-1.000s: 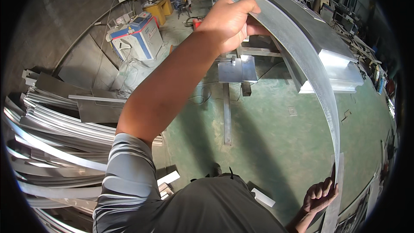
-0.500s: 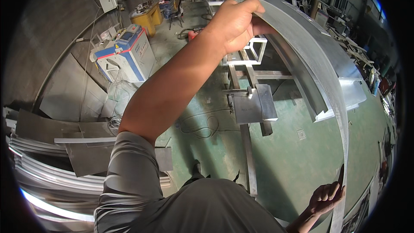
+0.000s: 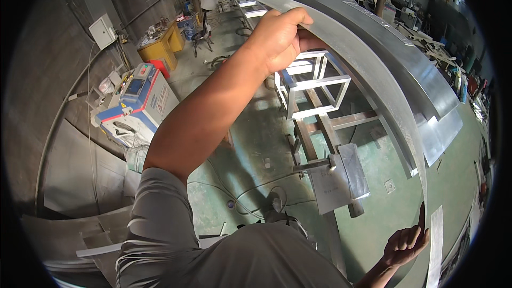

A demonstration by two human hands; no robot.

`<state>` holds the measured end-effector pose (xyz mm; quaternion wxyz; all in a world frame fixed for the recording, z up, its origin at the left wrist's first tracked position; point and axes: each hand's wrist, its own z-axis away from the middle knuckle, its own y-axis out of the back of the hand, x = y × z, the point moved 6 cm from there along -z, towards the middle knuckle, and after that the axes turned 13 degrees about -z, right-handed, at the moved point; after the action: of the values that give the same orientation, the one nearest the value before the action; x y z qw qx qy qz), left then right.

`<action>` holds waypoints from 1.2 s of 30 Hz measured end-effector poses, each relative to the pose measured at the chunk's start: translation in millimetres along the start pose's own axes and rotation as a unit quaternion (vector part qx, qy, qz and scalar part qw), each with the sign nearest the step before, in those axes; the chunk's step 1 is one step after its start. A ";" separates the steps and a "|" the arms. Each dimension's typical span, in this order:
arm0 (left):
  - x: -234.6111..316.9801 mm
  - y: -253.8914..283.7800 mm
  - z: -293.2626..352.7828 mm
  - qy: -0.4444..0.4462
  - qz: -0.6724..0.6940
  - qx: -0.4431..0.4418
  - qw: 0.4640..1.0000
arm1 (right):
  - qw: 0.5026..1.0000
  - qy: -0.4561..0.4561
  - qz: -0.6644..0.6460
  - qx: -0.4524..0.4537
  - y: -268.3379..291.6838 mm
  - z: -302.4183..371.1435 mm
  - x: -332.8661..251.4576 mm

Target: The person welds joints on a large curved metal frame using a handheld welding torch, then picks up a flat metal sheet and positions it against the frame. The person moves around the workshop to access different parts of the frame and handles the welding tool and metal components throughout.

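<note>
A long, thin grey metal strip [image 3: 368, 56] sweeps across the view from the far left to the right side. High and in front, my left hand [image 3: 277, 40] is closed on its near edge, thumb on top and fingers beneath. My right hand [image 3: 406, 245], low at the right, is closed at the strip's near end, its index finger stretched along the metal and the others curled. Beside that hand shows a pale flat metal piece [image 3: 435, 248]; whether it belongs to the strip I cannot tell.
Below the strip stands a welded square-tube frame [image 3: 320, 84] on rails, with metal plates [image 3: 330, 181] nearer me. Bent sheet panels [image 3: 426, 90] lie to the right. At left are a blue-and-white machine [image 3: 140, 101], a yellow desk [image 3: 165, 45] and cables [image 3: 256, 186] on the floor.
My view has shifted forward over the floor, so the square-tube frame and plates appear nearer. Both hands keep their hold on the strip. One foot shows further out.
</note>
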<state>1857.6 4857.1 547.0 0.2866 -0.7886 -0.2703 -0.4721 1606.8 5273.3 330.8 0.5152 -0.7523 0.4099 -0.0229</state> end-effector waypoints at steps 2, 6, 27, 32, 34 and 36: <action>-13.0 36.2 -39.7 0.016 -0.021 0.000 1.000 | 0.999 -0.012 -0.037 0.007 0.2 -41.2 44.8; -26.7 113.3 -115.7 0.021 -0.020 -0.006 1.000 | 0.996 -0.007 -0.040 0.085 10.4 -104.4 110.5; -113.6 507.1 -484.3 0.004 0.085 -0.057 0.995 | 0.990 0.069 0.094 0.078 -6.5 -491.9 454.1; -148.6 578.0 -570.8 0.018 0.073 -0.052 0.996 | 0.971 0.122 0.112 0.170 3.4 -575.8 522.9; -159.7 599.4 -604.5 0.028 0.073 -0.053 0.996 | 0.978 0.109 0.111 0.136 5.7 -605.8 548.3; -178.7 619.9 -631.2 0.048 0.076 -0.050 0.995 | 0.986 0.076 0.117 0.096 15.0 -629.7 568.0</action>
<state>1844.5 3955.4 510.3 0.2944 -0.7966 -0.1722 -0.4990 1686.8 4431.2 393.3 0.5518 -0.6424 0.5286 -0.0589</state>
